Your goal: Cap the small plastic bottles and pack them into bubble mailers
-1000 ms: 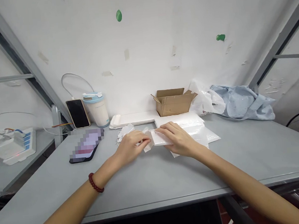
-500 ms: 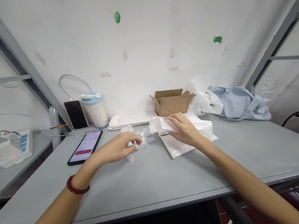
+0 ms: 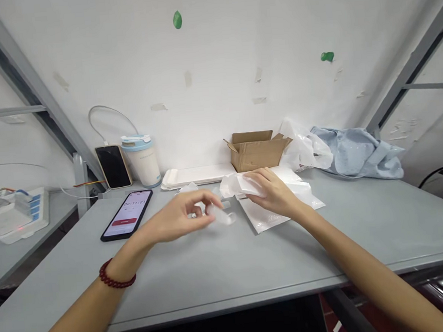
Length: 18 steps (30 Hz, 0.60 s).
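Observation:
My left hand [image 3: 185, 213] is raised over the middle of the table, thumb and fingers pinching a small translucent plastic piece [image 3: 223, 215]. The piece is slightly blurred, so its exact kind is unclear. Behind the fingers lie more small translucent pieces [image 3: 189, 187], partly hidden. My right hand [image 3: 271, 195] is wrapped round a white plastic bag [image 3: 234, 184], whose crumpled end points left towards the pinched piece. Beneath the bag, white bubble mailers [image 3: 263, 219] lie flat on the table.
Left on the grey table [image 3: 200, 276] are a phone showing a timer [image 3: 128, 215], a second phone [image 3: 113, 166] and a lidded cup [image 3: 143, 162]. Along the wall stand a flat white stack [image 3: 201, 175], an open cardboard box [image 3: 257, 155], a white bag [image 3: 303, 146] and blue cloth [image 3: 360, 151].
My left hand has taken a small translucent plastic piece from the pile and moved right with it, nearer the bag. The right hand keeps its hold almost unmoved.

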Each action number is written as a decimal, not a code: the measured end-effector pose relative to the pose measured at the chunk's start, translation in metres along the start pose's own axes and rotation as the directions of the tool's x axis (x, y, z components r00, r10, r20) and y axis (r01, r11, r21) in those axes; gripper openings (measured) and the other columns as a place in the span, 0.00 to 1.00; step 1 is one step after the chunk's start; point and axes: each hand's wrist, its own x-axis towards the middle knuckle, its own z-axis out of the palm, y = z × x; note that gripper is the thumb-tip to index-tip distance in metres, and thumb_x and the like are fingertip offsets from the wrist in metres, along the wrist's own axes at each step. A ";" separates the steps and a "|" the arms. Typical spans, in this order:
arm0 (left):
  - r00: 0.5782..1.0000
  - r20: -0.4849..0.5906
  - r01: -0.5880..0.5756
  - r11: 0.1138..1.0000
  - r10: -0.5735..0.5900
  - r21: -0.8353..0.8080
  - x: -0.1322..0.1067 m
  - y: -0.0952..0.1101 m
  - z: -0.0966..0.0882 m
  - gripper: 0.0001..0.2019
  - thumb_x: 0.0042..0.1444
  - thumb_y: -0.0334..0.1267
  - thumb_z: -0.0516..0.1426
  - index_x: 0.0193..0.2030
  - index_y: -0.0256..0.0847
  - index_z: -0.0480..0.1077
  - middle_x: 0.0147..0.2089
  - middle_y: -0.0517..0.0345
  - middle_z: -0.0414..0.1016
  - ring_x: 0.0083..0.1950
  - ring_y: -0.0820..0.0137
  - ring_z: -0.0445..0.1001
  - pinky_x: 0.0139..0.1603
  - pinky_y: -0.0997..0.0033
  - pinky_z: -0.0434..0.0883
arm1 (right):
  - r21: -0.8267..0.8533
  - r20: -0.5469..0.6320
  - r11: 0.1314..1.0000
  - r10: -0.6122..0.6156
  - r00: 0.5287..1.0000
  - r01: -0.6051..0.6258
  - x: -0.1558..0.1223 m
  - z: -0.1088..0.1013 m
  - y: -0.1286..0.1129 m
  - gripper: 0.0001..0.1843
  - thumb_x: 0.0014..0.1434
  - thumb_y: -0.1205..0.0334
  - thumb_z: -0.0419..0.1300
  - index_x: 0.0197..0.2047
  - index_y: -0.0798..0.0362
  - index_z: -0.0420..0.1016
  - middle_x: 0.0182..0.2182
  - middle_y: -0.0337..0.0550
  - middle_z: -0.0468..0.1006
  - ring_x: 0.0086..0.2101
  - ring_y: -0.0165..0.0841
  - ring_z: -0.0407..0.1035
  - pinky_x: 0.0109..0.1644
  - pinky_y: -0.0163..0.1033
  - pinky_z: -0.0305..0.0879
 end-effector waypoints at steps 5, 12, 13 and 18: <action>0.888 -0.460 -0.120 0.971 0.012 -0.206 0.004 -0.002 -0.003 0.12 0.49 0.40 0.61 0.38 0.37 0.70 0.44 0.51 0.72 0.38 0.69 0.70 0.29 0.74 0.71 | 0.081 0.006 0.997 -0.009 1.000 0.009 -0.001 -0.002 -0.004 0.22 0.55 0.61 0.58 0.53 0.48 0.61 0.46 0.49 0.69 0.45 0.43 0.63 0.46 0.49 0.64; 0.903 -0.429 -0.011 0.998 -0.020 -0.069 0.015 -0.020 0.025 0.11 0.48 0.40 0.61 0.38 0.37 0.74 0.39 0.54 0.76 0.39 0.68 0.74 0.36 0.71 0.76 | 0.113 -0.006 0.991 -0.064 0.998 0.064 0.000 -0.003 -0.015 0.22 0.55 0.62 0.58 0.53 0.50 0.61 0.45 0.50 0.69 0.45 0.42 0.63 0.46 0.48 0.64; 0.909 -0.417 -0.023 0.997 -0.010 -0.073 0.016 -0.021 0.029 0.11 0.48 0.40 0.61 0.38 0.37 0.74 0.39 0.54 0.76 0.38 0.68 0.74 0.35 0.71 0.76 | 0.110 0.005 0.991 -0.076 0.997 0.075 0.000 -0.002 -0.018 0.22 0.55 0.62 0.58 0.53 0.50 0.61 0.44 0.50 0.69 0.44 0.42 0.63 0.46 0.48 0.64; 0.910 -0.395 0.015 0.960 -0.129 -0.279 0.016 -0.022 0.035 0.11 0.47 0.39 0.62 0.37 0.36 0.76 0.37 0.55 0.78 0.29 0.72 0.74 0.33 0.70 0.76 | 0.110 0.030 0.985 -0.137 0.990 0.133 0.000 0.000 -0.030 0.21 0.54 0.66 0.57 0.52 0.51 0.62 0.42 0.50 0.70 0.41 0.41 0.63 0.42 0.47 0.64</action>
